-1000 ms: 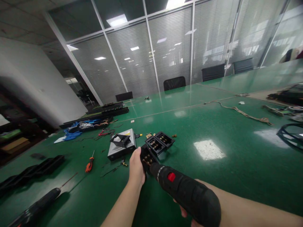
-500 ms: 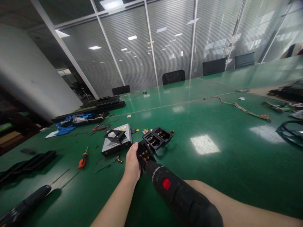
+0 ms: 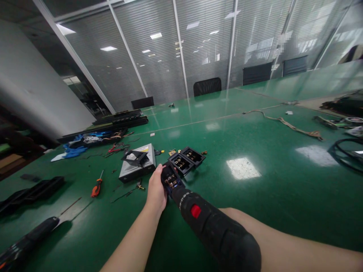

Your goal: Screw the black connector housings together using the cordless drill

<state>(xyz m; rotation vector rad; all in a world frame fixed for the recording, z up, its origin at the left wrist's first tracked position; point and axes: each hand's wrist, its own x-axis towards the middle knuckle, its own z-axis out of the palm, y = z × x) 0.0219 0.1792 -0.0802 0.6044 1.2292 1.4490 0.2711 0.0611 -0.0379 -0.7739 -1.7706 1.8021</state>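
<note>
My left hand (image 3: 157,189) grips the near side of a small black box (image 3: 169,174) with brass-coloured terminals inside. Beyond it, two similar open-topped black boxes (image 3: 181,163) stand side by side on the table. My right hand (image 3: 231,215) is mostly hidden behind a black cordless drill (image 3: 212,223) with a red button, and is closed round its handle. The drill's nose points into the held box, and a small blue glow shows there. Its bit tip is hard to make out.
Left of the boxes lies a grey metal drive (image 3: 137,172) with a black bracket on top. An orange screwdriver (image 3: 96,189), a second power tool (image 3: 31,240) and black plastic rails (image 3: 31,194) are at the left. A cord (image 3: 286,122) and cable coil (image 3: 346,156) lie right.
The whole view has shifted slightly, with things sitting a little higher and further left. A blue glow now shows at the drill's nose. Both hands keep their holds.
</note>
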